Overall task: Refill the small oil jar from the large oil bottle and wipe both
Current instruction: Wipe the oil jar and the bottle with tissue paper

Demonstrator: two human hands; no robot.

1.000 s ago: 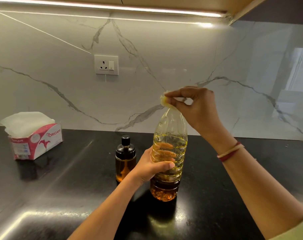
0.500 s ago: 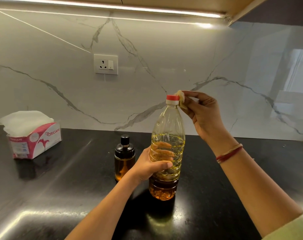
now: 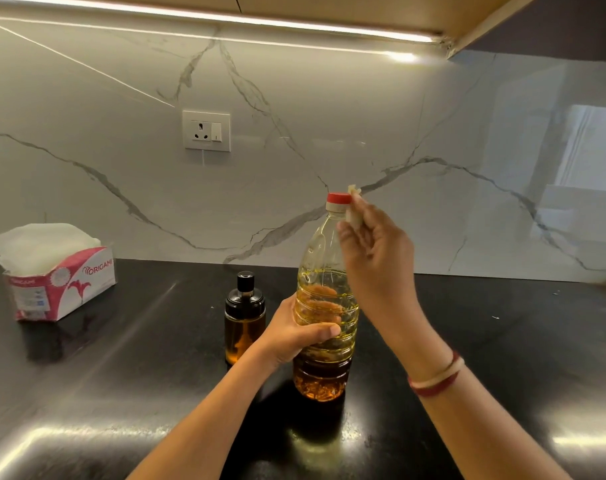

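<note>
Your left hand grips the tall clear plastic oil bottle, upright on the black counter; your right hand pinches a crumpled tissue by its red cap — drag it down the neck, firmly.

The right hand (blurred) hides most of its tissue wad.

Tissue box (pink) on black counter; wall socket above.

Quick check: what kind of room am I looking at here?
Most likely a home kitchen: a black countertop against a marble-look backsplash, a wall socket, and an under-cabinet light strip.
</note>
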